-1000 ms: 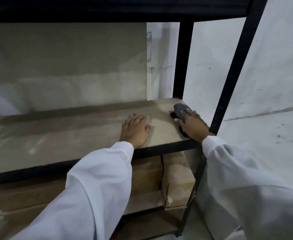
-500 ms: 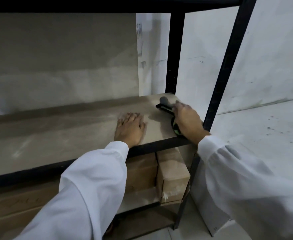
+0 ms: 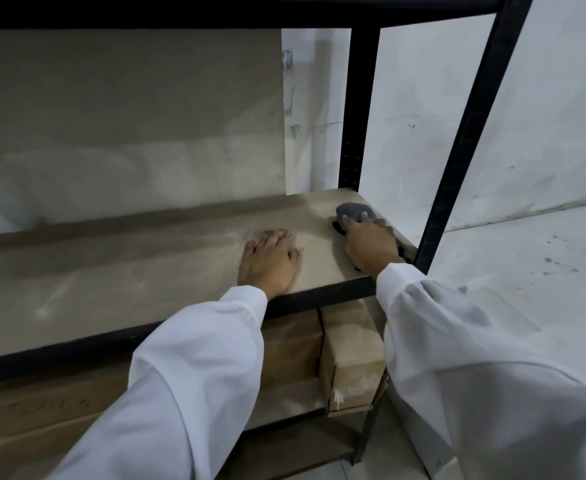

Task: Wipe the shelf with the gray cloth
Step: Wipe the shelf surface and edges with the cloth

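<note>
The dusty brown shelf board (image 3: pixel 118 271) runs across a black metal frame. My right hand (image 3: pixel 371 249) presses the gray cloth (image 3: pixel 352 212) onto the board at its right end, close to the rear post; the cloth bulges out beyond my fingertips and most of it is hidden under the hand. My left hand (image 3: pixel 269 263) lies flat on the board to the left of it, fingers spread, holding nothing. White sleeves cover both arms.
Black posts stand at the right rear (image 3: pixel 357 109) and right front (image 3: pixel 457 150) of the shelf, with a black upper shelf edge (image 3: pixel 215 12) overhead. Cardboard boxes (image 3: pixel 350 355) sit on the level below. A white wall lies behind and to the right.
My right hand slid the cloth back and forth by a small amount at the right end of the board. The left hand stayed planted. My view shifted slightly.
</note>
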